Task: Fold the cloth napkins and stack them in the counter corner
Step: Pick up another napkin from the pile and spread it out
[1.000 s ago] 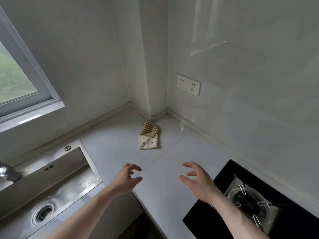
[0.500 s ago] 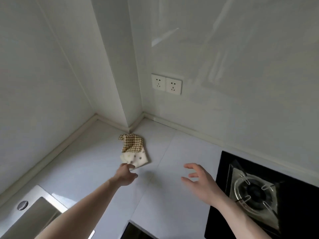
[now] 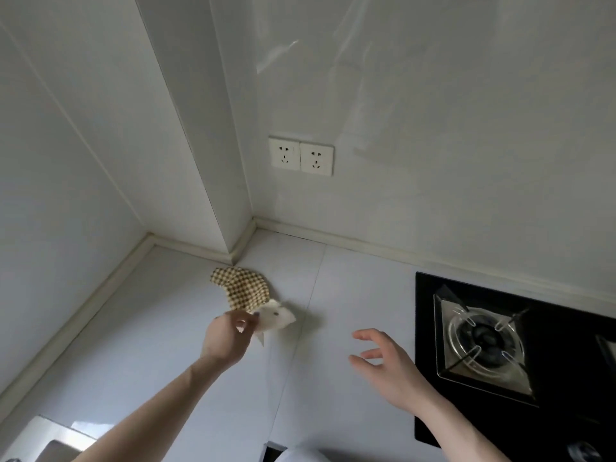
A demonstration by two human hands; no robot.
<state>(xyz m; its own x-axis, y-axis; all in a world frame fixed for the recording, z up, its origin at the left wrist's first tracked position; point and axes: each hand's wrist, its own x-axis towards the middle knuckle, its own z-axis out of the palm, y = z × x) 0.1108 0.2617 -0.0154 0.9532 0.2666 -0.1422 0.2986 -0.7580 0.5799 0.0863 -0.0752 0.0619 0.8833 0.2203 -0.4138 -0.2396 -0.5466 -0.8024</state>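
Your left hand (image 3: 226, 340) pinches the near edge of a cream napkin (image 3: 275, 317) on the pale counter (image 3: 160, 345), lifting it slightly; the fabric blurs where it rises, so its pattern beyond a dark dot or two is hard to read. Partly over its far end, at 11 o'clock from it, lies a brown-and-cream checked napkin (image 3: 241, 288), crumpled rather than flat, its weave coarse and its outline lobed. Both cloths sit near the counter corner, just in front of the boxed column (image 3: 200, 145) that juts from the wall.

Your right hand (image 3: 386, 365) hovers at 4 o'clock from the napkins, fingers spread and loosely curved, holding nothing and apart from the cloth.

The counter is smooth, faintly glossy, with a thin seam (image 3: 310, 311) running from the wall toward you past the napkins. A cream upstand strip (image 3: 383, 250) edges it against glossy white wall panels (image 3: 433, 111) that carry soft reflections. A white double socket (image 3: 301, 156) is set in the wall at 12 o'clock from the napkins.

At 3 o'clock, a black glass hob (image 3: 566, 388) holds a gas burner (image 3: 483, 340) with metal pan supports on a steel tray; the hob runs out of frame at the right. At the lower left edge, a steel corner (image 3: 43, 438), likely a sink rim, is cut off. A pale rounded shape (image 3: 300, 455) at the bottom edge cannot be identified.
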